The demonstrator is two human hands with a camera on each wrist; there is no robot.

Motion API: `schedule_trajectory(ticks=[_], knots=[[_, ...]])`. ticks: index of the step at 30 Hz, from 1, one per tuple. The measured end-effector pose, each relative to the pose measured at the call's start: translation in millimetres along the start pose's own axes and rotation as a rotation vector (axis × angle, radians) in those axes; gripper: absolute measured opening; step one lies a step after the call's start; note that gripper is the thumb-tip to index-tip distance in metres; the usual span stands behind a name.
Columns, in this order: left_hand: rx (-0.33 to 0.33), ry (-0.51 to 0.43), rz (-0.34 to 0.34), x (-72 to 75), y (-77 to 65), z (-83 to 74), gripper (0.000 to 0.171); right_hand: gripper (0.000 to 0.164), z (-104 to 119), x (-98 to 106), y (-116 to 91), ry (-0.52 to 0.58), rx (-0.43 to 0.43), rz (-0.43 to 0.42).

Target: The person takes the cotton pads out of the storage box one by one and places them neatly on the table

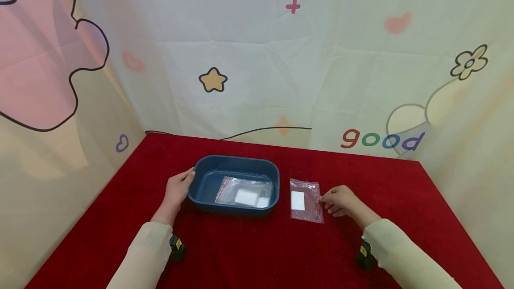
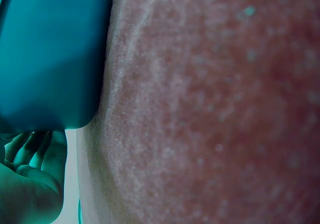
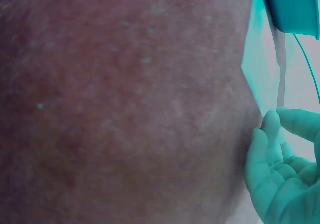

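A dark blue rectangular plastic tub (image 1: 233, 209) stands on the red cloth, with clear zip bags (image 1: 230, 189) bearing white patches lying inside it. My left hand (image 1: 179, 189) grips the tub's left end, thumb at the rim. In the left wrist view the fingers (image 2: 53, 156) reach the tub's (image 2: 50, 58) end wall. Right of the tub, a single clear plastic zip bag (image 1: 309, 215) with a white rectangle lies on the cloth. Between thumb and forefinger, my right hand (image 1: 341, 200) pinches this bag's right edge; the right wrist view shows the fingertips meeting at the bag (image 3: 260, 68).
Red cloth (image 1: 249, 253) covers the table. Pale printed curtains (image 1: 257, 79) hang behind it and along both sides. A small dark device (image 1: 177, 249) is strapped at the left wrist, another device (image 1: 364, 255) at the right.
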State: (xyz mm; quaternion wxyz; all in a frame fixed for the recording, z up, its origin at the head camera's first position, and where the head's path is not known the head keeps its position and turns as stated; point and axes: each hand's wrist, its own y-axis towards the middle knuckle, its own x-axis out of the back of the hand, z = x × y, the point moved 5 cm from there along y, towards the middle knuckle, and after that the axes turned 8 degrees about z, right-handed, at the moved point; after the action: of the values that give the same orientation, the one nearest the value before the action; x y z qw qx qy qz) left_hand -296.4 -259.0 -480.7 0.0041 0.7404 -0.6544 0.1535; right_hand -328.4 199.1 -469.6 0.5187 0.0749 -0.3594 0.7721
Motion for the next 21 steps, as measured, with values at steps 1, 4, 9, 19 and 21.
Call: schedule_trajectory(ticks=[1,4,9,19,21], knots=[[-0.001,0.000,0.000,0.1,0.0,-0.2,0.045,0.020,0.7,0.6,0.2,0.005,0.001,0.008],[0.000,0.002,0.000,0.3,0.0,-0.5,0.046,0.022,3.6,3.1,0.4,0.014,0.006,0.026],[0.001,0.000,0.000,0.0,-0.2,-1.6,0.046,0.026,12.7,10.2,-1.4,-0.010,0.034,0.050],[0.001,0.005,0.002,0.1,-1.0,-2.5,0.046,0.033,25.4,23.9,0.0,-0.081,0.123,0.145],[0.002,0.006,0.004,0.0,-1.1,-2.4,0.046,0.035,28.7,24.1,-0.2,-0.104,0.139,0.149]])
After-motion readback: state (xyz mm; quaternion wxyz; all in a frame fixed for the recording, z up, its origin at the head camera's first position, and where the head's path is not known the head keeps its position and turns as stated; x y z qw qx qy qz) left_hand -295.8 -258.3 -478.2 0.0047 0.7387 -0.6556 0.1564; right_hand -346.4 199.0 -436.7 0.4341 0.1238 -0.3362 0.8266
